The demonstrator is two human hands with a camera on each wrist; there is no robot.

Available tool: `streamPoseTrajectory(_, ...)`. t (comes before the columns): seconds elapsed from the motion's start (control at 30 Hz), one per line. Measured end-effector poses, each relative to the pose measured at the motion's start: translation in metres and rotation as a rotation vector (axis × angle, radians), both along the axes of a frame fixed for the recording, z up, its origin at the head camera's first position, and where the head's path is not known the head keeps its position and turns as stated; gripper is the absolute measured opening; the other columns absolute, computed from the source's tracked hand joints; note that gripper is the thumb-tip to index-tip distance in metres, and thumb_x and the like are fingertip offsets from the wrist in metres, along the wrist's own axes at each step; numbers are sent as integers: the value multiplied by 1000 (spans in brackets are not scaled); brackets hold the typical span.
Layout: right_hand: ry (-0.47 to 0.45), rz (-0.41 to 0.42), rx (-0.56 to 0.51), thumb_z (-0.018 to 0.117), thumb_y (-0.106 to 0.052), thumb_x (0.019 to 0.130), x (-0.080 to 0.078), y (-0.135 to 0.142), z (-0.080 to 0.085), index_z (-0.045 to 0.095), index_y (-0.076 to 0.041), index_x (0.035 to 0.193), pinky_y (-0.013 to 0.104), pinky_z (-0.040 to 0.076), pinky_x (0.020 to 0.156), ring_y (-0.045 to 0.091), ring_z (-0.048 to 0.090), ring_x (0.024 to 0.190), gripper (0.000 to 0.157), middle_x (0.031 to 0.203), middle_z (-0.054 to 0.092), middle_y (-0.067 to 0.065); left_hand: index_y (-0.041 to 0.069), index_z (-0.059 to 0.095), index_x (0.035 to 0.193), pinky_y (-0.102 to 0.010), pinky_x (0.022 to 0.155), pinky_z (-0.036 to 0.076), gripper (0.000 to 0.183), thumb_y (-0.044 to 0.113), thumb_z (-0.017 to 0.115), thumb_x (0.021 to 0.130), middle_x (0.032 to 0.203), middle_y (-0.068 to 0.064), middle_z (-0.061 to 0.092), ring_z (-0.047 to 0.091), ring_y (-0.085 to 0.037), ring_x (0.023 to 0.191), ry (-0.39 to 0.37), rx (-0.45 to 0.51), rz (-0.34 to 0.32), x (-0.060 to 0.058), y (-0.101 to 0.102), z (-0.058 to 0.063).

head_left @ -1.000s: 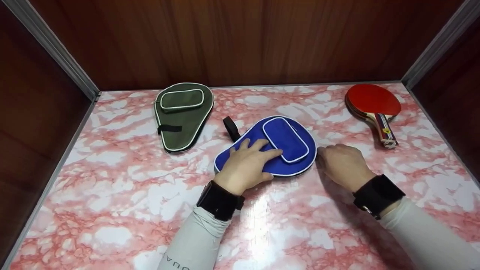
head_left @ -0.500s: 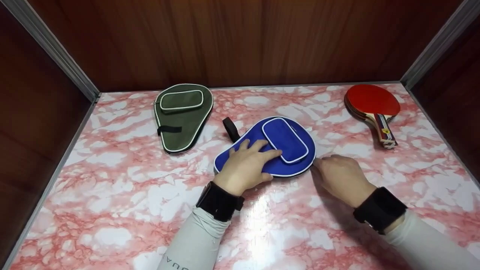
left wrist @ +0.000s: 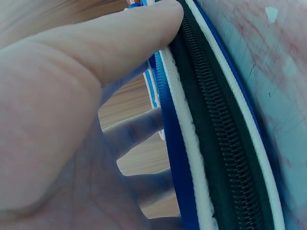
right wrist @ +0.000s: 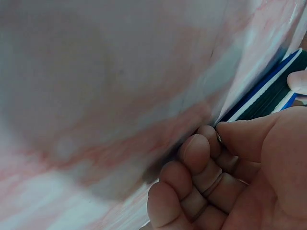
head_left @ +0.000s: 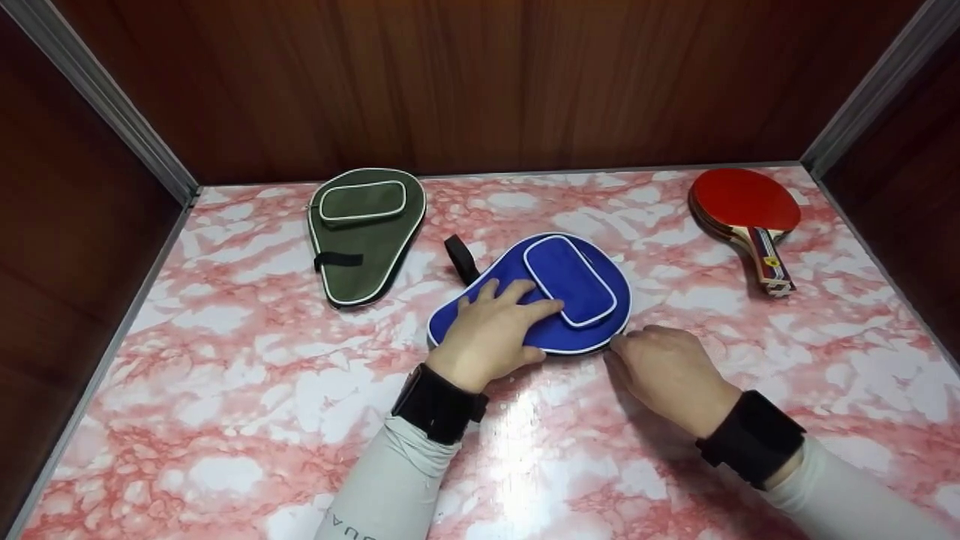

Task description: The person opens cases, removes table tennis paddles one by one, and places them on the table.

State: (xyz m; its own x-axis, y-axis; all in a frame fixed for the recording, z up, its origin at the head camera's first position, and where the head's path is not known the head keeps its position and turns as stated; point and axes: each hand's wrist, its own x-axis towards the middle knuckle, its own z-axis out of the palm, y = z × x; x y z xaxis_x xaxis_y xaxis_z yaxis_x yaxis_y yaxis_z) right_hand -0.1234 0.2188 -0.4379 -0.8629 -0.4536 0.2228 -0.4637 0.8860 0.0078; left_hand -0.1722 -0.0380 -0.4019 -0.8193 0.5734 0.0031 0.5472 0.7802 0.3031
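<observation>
A blue paddle case (head_left: pixel 517 262) with white piping and a front pocket lies flat on the table. My left hand (head_left: pixel 491 334) rests on its narrower part, fingers spread. In the left wrist view the thumb (left wrist: pixel 129 36) touches the case's side, where a black zipper (left wrist: pixel 225 139) runs, its teeth meshed in the part that shows. At the lower right edge of the case, my right hand (head_left: pixel 667 371) has curled fingers. Between its thumb and forefinger, in the right wrist view, it pinches a zipper pull (right wrist: pixel 219 137), of which only a small metal bit shows.
An olive green paddle case (head_left: pixel 364 244) with a black strap lies at the back left. Stacked table tennis paddles (head_left: pixel 746 202), red side up, lie at the back right. A black wrist loop (head_left: pixel 460 259) sticks out from the blue case. Dark wood panels (head_left: pixel 495 90) enclose the table.
My right hand has slid along the rim of the blue case, from its right side round to the lower right, toward me. My left hand has stayed in place.
</observation>
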Motion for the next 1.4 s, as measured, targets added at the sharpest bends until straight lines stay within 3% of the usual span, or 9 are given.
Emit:
streamPoseTrajectory(0.6, 14, 36, 4, 76, -16, 101, 4, -12, 0, 60, -14, 73, 50, 51, 52, 29, 62, 58, 32, 59, 55, 2, 38, 61, 159, -80, 109, 42, 69, 38, 88, 96, 167, -8, 49, 41, -56, 152, 12, 5, -2, 0, -2, -1)
streamPoseTrajectory(0.77, 15, 38, -22, 75, -17, 101, 1, -9, -1, 57, -16, 71, 50, 50, 51, 28, 61, 56, 35, 58, 54, 0, 40, 46, 169, -75, 113, 42, 80, 37, 85, 99, 171, -14, 43, 41, -52, 153, -38, 20, -19, 1, -4, 1)
streamPoseTrajectory(0.87, 12, 15, -47, 73, -17, 102, -3, -4, -1, 57, -17, 70, 51, 50, 51, 30, 63, 56, 35, 58, 55, 0, 33, 43, 171, -64, 116, 45, 79, 36, 82, 102, 170, -21, 40, 46, -48, 151, -53, 37, -19, 2, -5, 5)
streamPoseTrajectory(1.03, -7, -37, -49, 67, -19, 106, -18, 7, 1, 64, -13, 80, 55, 52, 53, 35, 67, 60, 26, 58, 56, 3, 14, 62, 151, -53, 115, 49, 56, 34, 80, 103, 159, -23, 52, 57, -44, 141, 11, -14, -29, 2, -6, 9)
streamPoseTrajectory(1.17, -57, -88, -41, 64, -19, 106, -34, 15, 3, 67, -11, 86, 58, 52, 54, 39, 67, 61, 22, 58, 57, 6, 20, 70, 147, -51, 112, 50, 49, 39, 80, 102, 157, -15, 57, 60, -41, 135, 34, -62, -58, 0, -5, 10)
streamPoseTrajectory(1.27, -81, -118, -44, 65, -17, 104, -44, 20, 4, 66, -11, 81, 60, 52, 55, 41, 68, 63, 24, 60, 60, 9, 28, 71, 148, -55, 109, 49, 49, 45, 78, 102, 158, -9, 57, 58, -38, 134, 27, -79, -56, 0, -3, 8)
streamPoseTrajectory(1.4, -89, -129, -48, 66, -16, 102, -49, 23, 3, 65, -12, 78, 61, 54, 58, 42, 70, 67, 24, 63, 63, 10, 32, 70, 149, -58, 106, 51, 50, 46, 78, 102, 163, -9, 51, 50, -38, 142, 4, -66, -44, 0, -1, 4)
